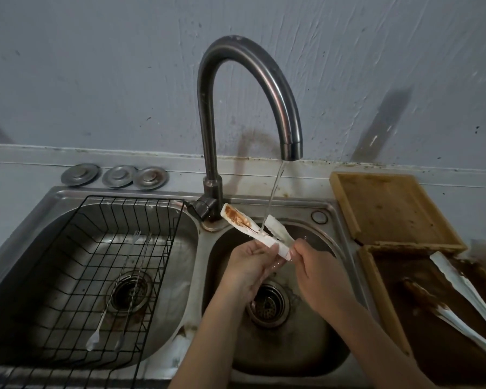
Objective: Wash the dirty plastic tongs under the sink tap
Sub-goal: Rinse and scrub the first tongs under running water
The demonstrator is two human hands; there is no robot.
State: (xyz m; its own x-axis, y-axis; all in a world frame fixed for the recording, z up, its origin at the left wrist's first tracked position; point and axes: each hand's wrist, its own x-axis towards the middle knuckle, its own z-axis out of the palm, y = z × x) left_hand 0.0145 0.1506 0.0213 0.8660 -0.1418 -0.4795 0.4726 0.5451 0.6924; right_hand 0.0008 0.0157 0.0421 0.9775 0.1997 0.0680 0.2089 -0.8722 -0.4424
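A: Tongs (254, 227), white plastic, smeared brown on one blade, sit over the right sink basin (328, 357) with the tap (291, 147) stream striking near the hinge.

B: Who holds them?

A: Both hands. Left hand (249, 266) and right hand (317, 273) each pinch the hinge end, probably angling the blades into the water. More soiled tongs (460, 279) wait on a tray (376, 293) to the right.

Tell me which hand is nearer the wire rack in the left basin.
Left. The left hand holds the tongs over the right basin, on the side toward the wire rack. The right hand grips the tongs from the far side, toward the wooden tray.
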